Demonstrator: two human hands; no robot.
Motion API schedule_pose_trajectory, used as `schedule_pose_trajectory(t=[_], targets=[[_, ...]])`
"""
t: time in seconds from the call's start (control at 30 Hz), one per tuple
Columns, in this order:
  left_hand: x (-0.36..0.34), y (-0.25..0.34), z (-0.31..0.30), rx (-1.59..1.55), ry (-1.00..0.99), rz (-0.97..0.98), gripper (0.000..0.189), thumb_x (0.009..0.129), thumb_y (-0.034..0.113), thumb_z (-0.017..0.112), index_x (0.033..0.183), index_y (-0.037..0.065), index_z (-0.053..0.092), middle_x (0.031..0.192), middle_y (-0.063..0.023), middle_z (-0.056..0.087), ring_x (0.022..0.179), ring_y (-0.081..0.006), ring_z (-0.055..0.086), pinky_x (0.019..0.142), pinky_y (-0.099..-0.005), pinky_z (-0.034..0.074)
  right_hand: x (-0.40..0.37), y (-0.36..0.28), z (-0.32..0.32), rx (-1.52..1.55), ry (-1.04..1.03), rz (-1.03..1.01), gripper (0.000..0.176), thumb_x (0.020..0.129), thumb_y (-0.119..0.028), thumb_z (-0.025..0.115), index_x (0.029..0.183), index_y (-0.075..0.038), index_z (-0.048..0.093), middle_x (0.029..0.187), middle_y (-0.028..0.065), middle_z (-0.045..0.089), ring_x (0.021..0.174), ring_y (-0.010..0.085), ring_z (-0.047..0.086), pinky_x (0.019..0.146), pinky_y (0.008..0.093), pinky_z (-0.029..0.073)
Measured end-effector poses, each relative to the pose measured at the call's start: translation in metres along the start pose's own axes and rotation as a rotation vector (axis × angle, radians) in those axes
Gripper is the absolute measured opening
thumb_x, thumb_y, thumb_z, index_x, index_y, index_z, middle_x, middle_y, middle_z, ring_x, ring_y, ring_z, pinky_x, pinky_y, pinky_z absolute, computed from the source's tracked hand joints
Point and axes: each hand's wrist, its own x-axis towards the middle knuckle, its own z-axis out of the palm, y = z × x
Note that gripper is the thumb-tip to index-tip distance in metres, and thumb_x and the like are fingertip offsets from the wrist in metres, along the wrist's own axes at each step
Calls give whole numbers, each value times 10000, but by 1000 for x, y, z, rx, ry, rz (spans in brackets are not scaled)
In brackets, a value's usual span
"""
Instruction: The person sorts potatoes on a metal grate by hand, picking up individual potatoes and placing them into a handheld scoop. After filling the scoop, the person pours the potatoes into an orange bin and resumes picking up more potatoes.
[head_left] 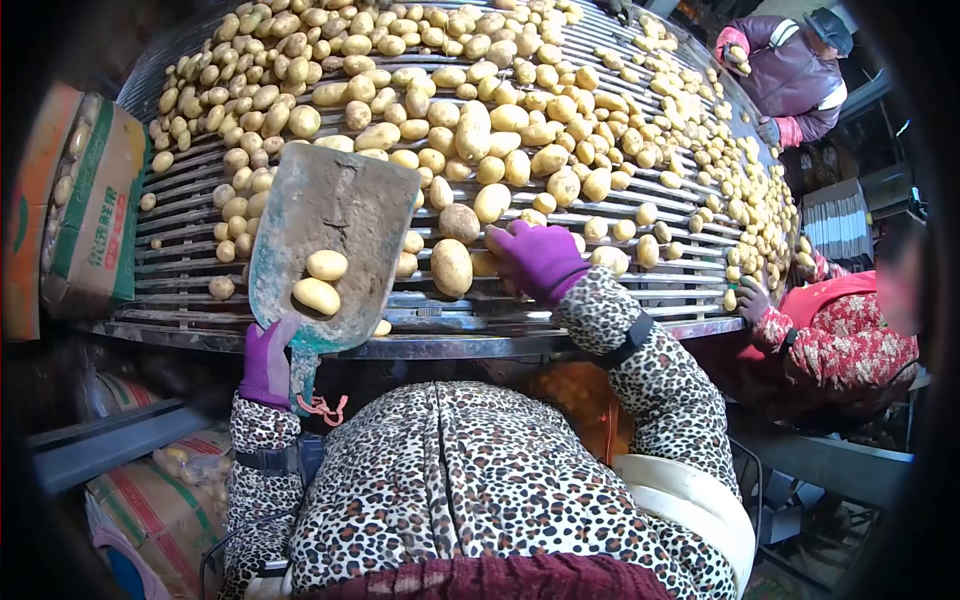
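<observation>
My left hand (pixel 268 362), in a purple glove, is closed round the short handle of a worn metal shovel (pixel 345 205). The shovel's blade rests over the slatted rack (pixel 190 285), and two potatoes (pixel 322 282) lie on it. My right hand (pixel 540 260), also gloved in purple, reaches down among the potatoes on the rack. Its bent fingers are beside a small yellow potato (pixel 484 264); their undersides are hidden, so a grip cannot be made out. Just to their left lie a brownish round potato (pixel 459 223) and a large potato (pixel 452 268).
Many potatoes (pixel 480 130) cover the rack's far side. Open cardboard cartons (pixel 95 200) stand at its left edge. Two other people work at the right: one in a purple jacket (pixel 790 75), one in red patterned clothing (pixel 845 335). A metal rim (pixel 450 346) borders the near side.
</observation>
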Motion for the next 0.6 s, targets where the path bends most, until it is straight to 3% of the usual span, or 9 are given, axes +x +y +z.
schedule_pose_trajectory(t=[0.13, 0.2, 0.23, 0.33, 0.37, 0.4, 0.47, 0.57, 0.6], targets=[[9, -11, -5, 90, -42, 100, 382, 903, 180, 580, 1246, 13, 553, 1060, -85, 653, 824, -171, 673, 616, -299, 567, 12, -2, -5, -85, -107, -19, 346, 853, -244, 600, 1176, -134, 545, 974, 151, 603, 830, 313, 662, 627, 451, 512], [10, -14, -7, 102, -43, 71, 363, 908, 161, 569, 1238, 8, 562, 1076, -80, 649, 872, -158, 659, 691, -299, 561, 11, 2, -3, -84, -100, -42, 356, 853, -240, 599, 1189, -139, 543, 957, 142, 600, 839, 309, 659, 631, 451, 510], [9, -12, -9, 119, -55, 40, 362, 909, 157, 568, 1237, 6, 564, 1088, -78, 646, 905, -159, 653, 731, -302, 556, 10, 2, -7, -11, -120, -15, 412, 826, -282, 648, 1207, -147, 568, 1031, 151, 621, 915, 332, 653, 702, 438, 527], [2, -1, -4, 73, -73, -25, 356, 906, 145, 573, 1232, 2, 571, 1104, -75, 645, 968, -159, 637, 813, -302, 532, 12, 26, 9, 429, -18, 72, 453, 796, -265, 720, 1218, -150, 601, 1105, 141, 635, 967, 307, 649, 791, 395, 533], [0, 2, -1, 41, -76, -44, 354, 905, 140, 575, 1230, 1, 573, 1107, -74, 646, 982, -159, 633, 834, -301, 523, 11, 40, 25, 800, 62, 74, 451, 781, -188, 736, 1206, -107, 609, 1084, 129, 668, 996, 285, 649, 832, 405, 530], [0, 0, -1, 21, -67, -16, 347, 899, 138, 597, 1215, -4, 583, 1102, -72, 650, 974, -156, 629, 841, -298, 511, 14, 45, 25, 1056, 105, 29, 496, 811, -178, 720, 1273, -96, 562, 1010, 95, 663, 924, 210, 647, 785, 356, 545], [3, -5, -1, -19, -54, 43, 337, 886, 134, 640, 1186, -14, 602, 1092, -69, 657, 958, -149, 623, 853, -292, 487, 3, 58, 21, 1638, -145, 219, 538, 848, -219, 703, 1331, -87, 505, 1028, 79, 627, 836, 162, 637, 706, 310, 553], [2, -4, 2, 51, -69, 52, 359, 898, 121, 591, 1235, -3, 572, 1116, -89, 650, 996, -169, 629, 865, -312, 509, -8, 49, 2, 1888, -134, 335, 583, 885, -276, 679, 1386, -100, 438, 1054, 88, 598, 778, 147, 637, 632, 280, 540], [2, -3, 3, 65, -68, 21, 362, 898, 119, 592, 1237, -6, 570, 1127, -91, 647, 1009, -171, 625, 879, -313, 502, -8, 50, 3, 1943, -154, 270, 597, 886, -300, 679, 1389, -96, 431, 1057, 86, 594, 778, 152, 639, 631, 279, 539]])
